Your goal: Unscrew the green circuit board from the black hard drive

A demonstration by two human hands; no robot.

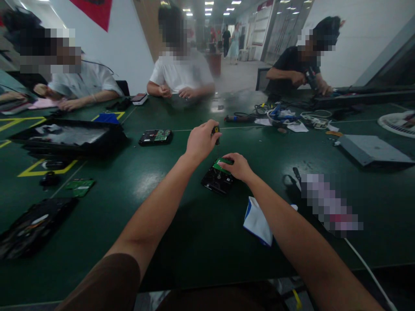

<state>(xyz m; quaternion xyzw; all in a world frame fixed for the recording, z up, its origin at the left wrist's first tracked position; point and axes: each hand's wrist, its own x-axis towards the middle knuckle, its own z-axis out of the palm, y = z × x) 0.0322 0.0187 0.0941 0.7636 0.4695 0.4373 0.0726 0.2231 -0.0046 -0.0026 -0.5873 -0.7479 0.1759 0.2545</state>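
Observation:
A black hard drive [218, 180] with a green circuit board [221, 164] on its upper side lies on the dark green table in front of me. My left hand [203, 139] is closed around the handle of a screwdriver [216, 129], held upright above the drive's far end. The screwdriver's tip is too thin and dim to make out where it meets the board. My right hand [239, 166] rests on the right edge of the drive, its fingers gripping it and lying over the board. Below that forearm is a folded white and blue cloth [258, 221].
Another hard drive [155, 137] lies ahead to the left. A black tray [71, 134], a loose circuit board [80, 186] and a black open device [35, 224] are at left. Cables [280, 114] and a grey metal box [372, 149] occupy the right. Several people sit across the table.

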